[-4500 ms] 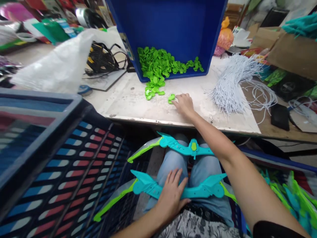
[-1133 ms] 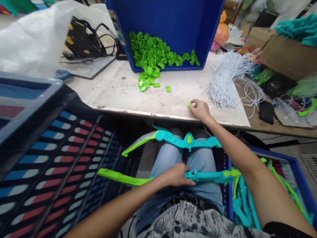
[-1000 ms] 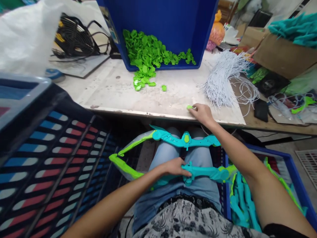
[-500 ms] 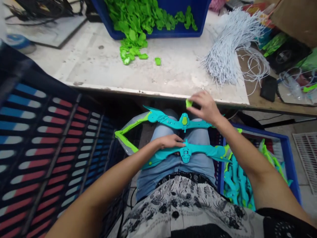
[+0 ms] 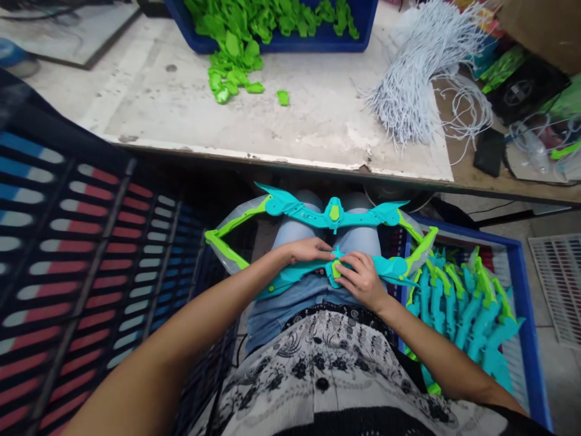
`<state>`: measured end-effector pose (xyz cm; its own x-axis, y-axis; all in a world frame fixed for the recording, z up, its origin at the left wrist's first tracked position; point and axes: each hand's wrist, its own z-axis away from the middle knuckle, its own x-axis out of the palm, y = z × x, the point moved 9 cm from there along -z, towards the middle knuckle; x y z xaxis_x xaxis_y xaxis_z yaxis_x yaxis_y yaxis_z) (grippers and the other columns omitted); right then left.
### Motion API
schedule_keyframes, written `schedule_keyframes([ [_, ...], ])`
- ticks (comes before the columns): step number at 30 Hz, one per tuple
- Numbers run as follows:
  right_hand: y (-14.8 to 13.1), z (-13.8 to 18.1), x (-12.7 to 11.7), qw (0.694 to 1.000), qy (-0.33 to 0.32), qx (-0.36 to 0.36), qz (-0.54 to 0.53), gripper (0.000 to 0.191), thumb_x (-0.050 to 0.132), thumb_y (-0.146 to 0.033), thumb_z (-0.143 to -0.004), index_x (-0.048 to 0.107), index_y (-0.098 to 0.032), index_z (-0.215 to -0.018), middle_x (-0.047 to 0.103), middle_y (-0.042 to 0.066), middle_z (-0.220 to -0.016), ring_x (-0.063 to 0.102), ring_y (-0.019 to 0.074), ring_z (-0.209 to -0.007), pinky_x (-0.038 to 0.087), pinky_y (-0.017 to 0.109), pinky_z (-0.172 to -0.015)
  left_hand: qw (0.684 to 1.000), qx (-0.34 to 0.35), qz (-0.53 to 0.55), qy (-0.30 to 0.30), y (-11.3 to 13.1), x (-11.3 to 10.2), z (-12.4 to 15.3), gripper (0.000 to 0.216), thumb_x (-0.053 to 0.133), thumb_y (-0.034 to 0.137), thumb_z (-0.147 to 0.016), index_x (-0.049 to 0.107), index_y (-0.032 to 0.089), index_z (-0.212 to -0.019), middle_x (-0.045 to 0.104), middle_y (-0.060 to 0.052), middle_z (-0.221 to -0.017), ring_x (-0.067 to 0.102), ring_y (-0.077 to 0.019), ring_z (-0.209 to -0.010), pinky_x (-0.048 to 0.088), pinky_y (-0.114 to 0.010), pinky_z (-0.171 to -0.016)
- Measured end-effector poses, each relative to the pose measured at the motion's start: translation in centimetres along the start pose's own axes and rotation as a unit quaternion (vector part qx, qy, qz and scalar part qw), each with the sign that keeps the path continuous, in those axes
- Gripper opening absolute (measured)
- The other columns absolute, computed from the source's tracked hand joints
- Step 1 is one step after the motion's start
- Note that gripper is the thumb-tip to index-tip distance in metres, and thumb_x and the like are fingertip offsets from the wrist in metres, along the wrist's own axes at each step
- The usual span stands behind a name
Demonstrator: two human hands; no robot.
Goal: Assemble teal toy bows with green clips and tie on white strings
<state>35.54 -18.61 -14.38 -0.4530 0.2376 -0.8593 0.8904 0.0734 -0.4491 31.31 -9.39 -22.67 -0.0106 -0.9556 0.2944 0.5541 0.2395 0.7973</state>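
Across my lap lie two turquoise plastic pieces shaped like toy bows, a far one (image 5: 304, 212) and a near one (image 5: 290, 275). Green angled arms with translucent sheets flank them at both sides. A green cap (image 5: 334, 212) sits on the centre of the far bow. My left hand (image 5: 310, 249) is closed around the near bow just left of its middle, its fingers partly hidden. With bent fingers, my right hand (image 5: 362, 280) holds a small green cap (image 5: 336, 269) against the near bow's centre.
On the worktable (image 5: 181, 115) stands a blue bin (image 5: 370, 27) of green caps, some spilled in front. A bundle of white cords (image 5: 408, 91) lies to the right. A blue crate (image 5: 529, 303) of bow pieces is at my right, a slatted dark basket (image 5: 68, 254) at my left.
My right hand has come down and toward me from near the table edge, bringing the green cap to the near bow's centre. My left hand stays on the near bow.
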Motion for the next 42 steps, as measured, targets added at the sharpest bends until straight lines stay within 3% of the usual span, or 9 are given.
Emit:
schedule_keyframes([
  [6, 0.7, 0.4, 0.3, 0.996, 0.012, 0.069, -0.048, 0.025, 0.058, -0.038, -0.089, 0.066, -0.024, -0.109, 0.063, 0.010, -0.121, 0.055, 0.0257, -0.113, 0.042, 0.046, -0.096, 0.980, 0.035, -0.187, 0.052, 0.8, -0.6, -0.2, 0.054, 0.069, 0.062, -0.064, 0.065, 0.012, -0.083, 0.057, 0.001, -0.070, 0.048, -0.0133, -0.066, 0.036, -0.023, -0.059],
  [11, 2.7, 0.3, 1.7, 0.982, -0.053, 0.175, -0.044, 0.072, 0.068, -0.048, -0.080, 0.041, -0.021, -0.140, 0.062, 0.013, -0.122, 0.055, 0.0292, -0.110, 0.041, 0.046, -0.093, 0.967, 0.048, -0.239, 0.077, 0.9, -0.7, -0.3, 0.051, 0.066, 0.062, -0.064, 0.059, 0.013, -0.078, 0.053, 0.001, -0.070, 0.045, -0.0136, -0.065, 0.032, -0.024, -0.056],
  [17, 3.0, -0.2, 3.2, 0.973, -0.140, 0.179, 0.037, 0.079, 0.065, -0.056, -0.079, 0.041, -0.016, -0.142, 0.063, 0.012, -0.106, 0.053, 0.0288, -0.101, 0.038, 0.042, -0.087, 0.966, 0.047, -0.239, 0.087, 1.1, -0.5, 0.0, 0.046, 0.065, 0.058, -0.063, 0.057, 0.014, -0.076, 0.050, 0.003, -0.066, 0.045, -0.0140, -0.063, 0.031, -0.025, -0.056],
  [27, 1.6, 0.5, 2.7, 0.985, -0.104, 0.115, 0.080, 0.070, 0.063, -0.056, -0.081, 0.050, -0.013, -0.134, 0.062, 0.015, -0.106, 0.053, 0.0292, -0.098, 0.039, 0.043, -0.084, 0.921, 0.081, -0.356, 0.135, 2.6, 0.8, 1.6, 0.043, 0.063, 0.052, -0.071, 0.062, 0.012, -0.088, 0.062, -0.003, -0.075, 0.056, -0.0197, -0.070, 0.038, -0.027, -0.061],
  [31, -0.3, 0.2, -1.0, 0.996, -0.067, 0.064, 0.020, 0.056, 0.061, -0.052, -0.084, 0.057, -0.014, -0.125, 0.065, 0.012, -0.102, 0.056, 0.0257, -0.096, 0.042, 0.040, -0.082, 0.847, 0.141, -0.477, 0.189, 3.9, 3.5, 4.8, 0.039, 0.057, 0.041, -0.085, 0.060, 0.016, -0.115, 0.068, -0.009, -0.098, 0.063, -0.0235, -0.084, 0.047, -0.031, -0.072],
  [34, 0.3, -0.9, -6.5, 0.998, 0.029, 0.056, -0.008, 0.036, 0.055, -0.046, -0.091, 0.065, -0.018, -0.111, 0.068, 0.008, -0.099, 0.058, 0.0221, -0.096, 0.043, 0.037, -0.084, 0.706, 0.245, -0.605, 0.274, 5.2, 5.4, 7.6, 0.038, 0.048, 0.024, -0.092, 0.055, 0.024, -0.129, 0.064, -0.013, -0.117, 0.062, -0.0251, -0.095, 0.049, -0.035, -0.078],
  [37, 5.0, -2.1, -12.8, 0.980, 0.148, 0.118, 0.060, 0.029, 0.049, -0.039, -0.094, 0.069, -0.018, -0.102, 0.070, 0.008, -0.097, 0.059, 0.0227, -0.095, 0.044, 0.038, -0.085, 0.596, 0.296, -0.667, 0.333, 4.5, 6.1, 8.6, 0.047, 0.047, 0.012, -0.090, 0.054, 0.032, -0.131, 0.056, -0.015, -0.130, 0.059, -0.0281, -0.104, 0.049, -0.039, -0.082],
  [39, 9.9, -2.6, -16.5, 0.950, 0.205, 0.196, 0.127, 0.029, 0.046, -0.033, -0.095, 0.070, -0.018, -0.101, 0.070, 0.010, -0.099, 0.059, 0.0247, -0.094, 0.044, 0.039, -0.085, 0.585, 0.292, -0.672, 0.348, 3.5, 5.7, 8.1, 0.046, 0.052, 0.013, -0.087, 0.058, 0.034, -0.128, 0.048, -0.016, -0.138, 0.054, -0.0325, -0.114, 0.050, -0.043, -0.083],
  [42, 17.8, -3.9, -20.3, 0.902, 0.207, 0.316, 0.208, 0.031, 0.045, -0.025, -0.090, 0.071, -0.014, -0.103, 0.069, 0.015, -0.101, 0.058, 0.0285, -0.095, 0.043, 0.041, -0.086, 0.623, 0.278, -0.649, 0.336, 2.5, 5.1, 7.4, 0.043, 0.057, 0.022, -0.087, 0.056, 0.031, -0.129, 0.040, -0.016, -0.145, 0.050, -0.0345, -0.121, 0.051, -0.046, -0.087],
])
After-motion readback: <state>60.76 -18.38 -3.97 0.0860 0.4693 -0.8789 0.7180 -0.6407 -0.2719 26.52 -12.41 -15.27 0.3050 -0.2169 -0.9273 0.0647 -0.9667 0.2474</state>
